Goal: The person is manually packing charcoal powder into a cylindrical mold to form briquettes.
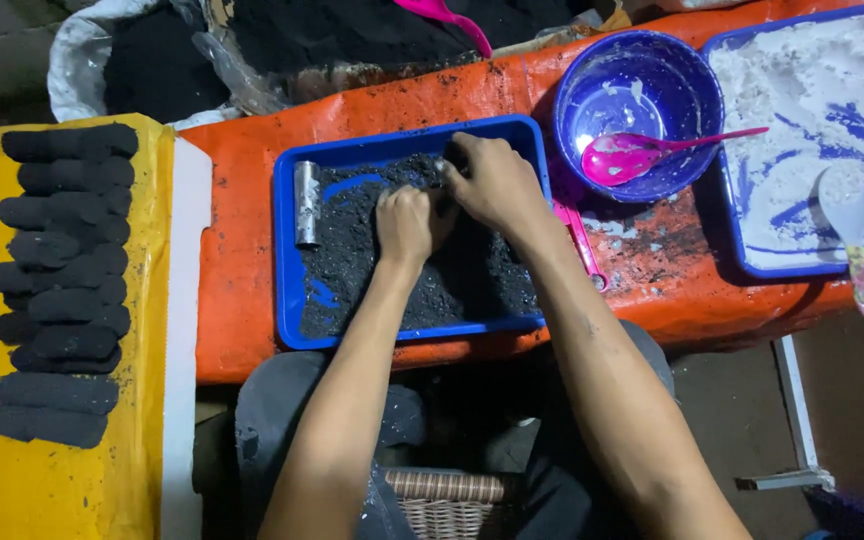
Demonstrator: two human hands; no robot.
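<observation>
A heap of coarse, crumbly black powder point(392, 270) fills a shallow blue plastic tray point(288, 250) set on an orange tarpaulin point(242, 270). The person's left hand point(407, 225) is balled into a fist, fingers curled tight and knuckles up, resting on the powder near the tray's middle. The right hand point(492, 185) lies just beside it, touching it, palm down with fingers bent and pressed together over the powder near the tray's far edge; what they pinch, if anything, cannot be told. Both forearms reach forward from the bottom of the frame, bare and dusted dark.

A short, shiny metal tube point(306, 203) lies along the tray's left side. To the left, on a yellow sheet point(52, 480), rows of matte black, log-shaped briquettes point(62, 290) are stacked side by side. To the right stands a round blue bowl point(602, 80) smeared with white, a pink plastic spoon point(642, 152) resting in it. Beyond it, a second blue tray point(742, 255) holds caked white powder point(802, 90) and a pale spoon point(850, 215) whose handle juts over the edge. A woven basket point(447, 500) sits below, between the person's knees.
</observation>
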